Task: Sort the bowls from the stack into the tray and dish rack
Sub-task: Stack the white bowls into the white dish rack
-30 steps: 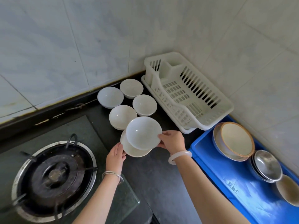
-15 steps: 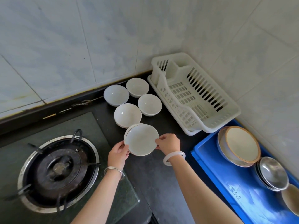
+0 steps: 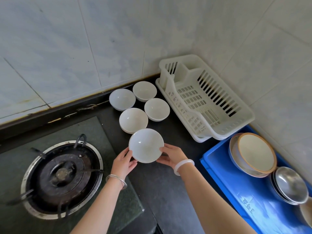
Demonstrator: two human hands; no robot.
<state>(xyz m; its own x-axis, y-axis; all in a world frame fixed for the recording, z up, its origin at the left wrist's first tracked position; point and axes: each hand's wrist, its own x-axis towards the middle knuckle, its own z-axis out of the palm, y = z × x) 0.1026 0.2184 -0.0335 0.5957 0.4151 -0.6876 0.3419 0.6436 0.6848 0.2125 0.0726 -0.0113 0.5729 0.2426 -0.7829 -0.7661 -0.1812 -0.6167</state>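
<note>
On the dark bench (image 3: 168,186) between the gas burner (image 3: 61,179) and the blue tray (image 3: 236,183), the left hand (image 3: 124,163) and right hand (image 3: 172,155) clasp opposite rims of a white bowl (image 3: 146,145), fingers closed on it. Four more white bowls (image 3: 139,105) sit behind it, beside the white dish rack (image 3: 202,98), while the tray holds a tan-rimmed bowl (image 3: 256,152) and steel bowls (image 3: 289,184).
</note>
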